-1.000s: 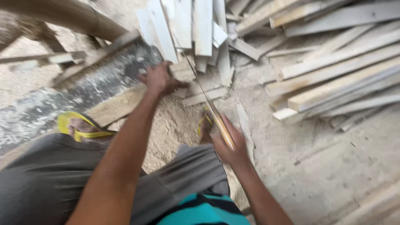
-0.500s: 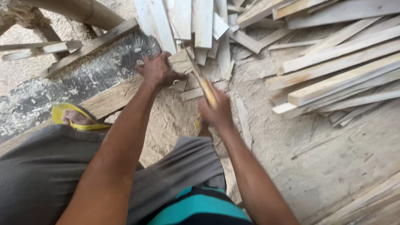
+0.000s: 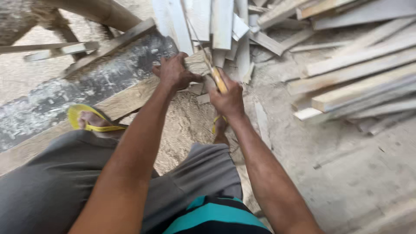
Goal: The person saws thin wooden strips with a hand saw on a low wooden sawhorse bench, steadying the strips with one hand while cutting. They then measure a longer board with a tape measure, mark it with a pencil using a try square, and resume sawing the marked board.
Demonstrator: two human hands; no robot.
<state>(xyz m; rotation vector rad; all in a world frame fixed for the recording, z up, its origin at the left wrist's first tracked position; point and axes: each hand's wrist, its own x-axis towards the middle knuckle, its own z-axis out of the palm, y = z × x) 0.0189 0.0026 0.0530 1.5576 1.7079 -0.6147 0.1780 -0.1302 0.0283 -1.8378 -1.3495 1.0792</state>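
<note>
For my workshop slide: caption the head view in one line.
Right hand grips a yellow-handled saw at a wooden plank steadied by the left hand, offcuts piled nearby.

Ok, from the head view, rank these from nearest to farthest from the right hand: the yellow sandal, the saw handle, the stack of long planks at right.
1. The saw handle: gripped in the right hand itself.
2. The stack of long planks: off to the right on the ground.
3. The yellow sandal: far left, resting on a board.
</note>
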